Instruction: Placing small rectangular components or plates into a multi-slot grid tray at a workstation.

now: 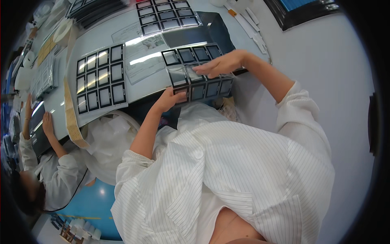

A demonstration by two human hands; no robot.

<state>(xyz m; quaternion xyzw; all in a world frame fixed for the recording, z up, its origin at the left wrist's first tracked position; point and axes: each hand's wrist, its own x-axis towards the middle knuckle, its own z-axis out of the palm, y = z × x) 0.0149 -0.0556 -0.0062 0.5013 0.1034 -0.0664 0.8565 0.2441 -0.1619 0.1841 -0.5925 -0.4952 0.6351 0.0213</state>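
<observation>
A clear sheet of black-framed rectangular panes (198,90) lies at the near edge of the table in front of me. My left hand (166,100) grips its near left corner, the thumb over the edge and the fingers partly hidden. My right hand (223,64) is over the sheet's right part, palm down with fingers stretched out to the left. Whether its fingertips touch the panes I cannot tell. Across the middle row the surface looks paler and glossy.
Similar pane sheets lie left (100,79) and at the back (166,16). Papers show beneath the glossy tabletop. A tape roll (63,32) stands far left. A white-lined bin (109,138) is below the edge. Left, a co-worker's hand (48,123) rests on a dark panel.
</observation>
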